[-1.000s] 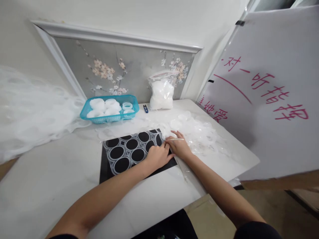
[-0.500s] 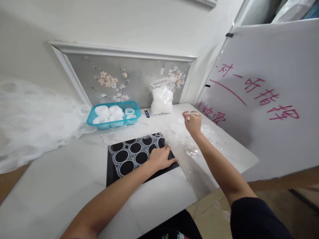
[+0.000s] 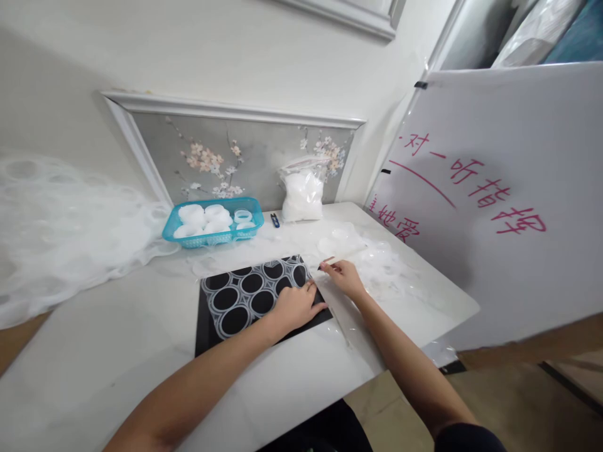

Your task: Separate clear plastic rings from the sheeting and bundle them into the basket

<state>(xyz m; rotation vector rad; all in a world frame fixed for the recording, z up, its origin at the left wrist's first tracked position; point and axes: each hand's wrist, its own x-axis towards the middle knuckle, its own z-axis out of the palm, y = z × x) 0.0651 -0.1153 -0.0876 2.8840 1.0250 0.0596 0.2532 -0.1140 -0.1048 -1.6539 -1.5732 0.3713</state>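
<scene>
A black mat [image 3: 205, 329] lies on the white table [image 3: 94, 351]. On it rests a clear sheet [image 3: 249, 292] patterned with round rings. My left hand [image 3: 294, 307] presses flat on the sheet's right end, fingers spread. My right hand [image 3: 346, 276] sits just right of the mat's far right corner, pinching a thin pale stick [image 3: 328, 261] that points at the sheet's edge. Loose clear round pieces [image 3: 372, 257] lie heaped just beyond my right hand.
A turquoise basket [image 3: 213, 223] of white rings stands at the back, with a small blue clipper [image 3: 275, 220] and a bag of white pieces [image 3: 301, 191] beside it. Filmy white scrap [image 3: 56, 226] piles at the left. A white board with red writing [image 3: 480, 201] leans at the right.
My right hand, which was raised over the heap of round pieces half a second ago, has come back down beside the mat's corner with the stick. The left hand stayed on the sheet.
</scene>
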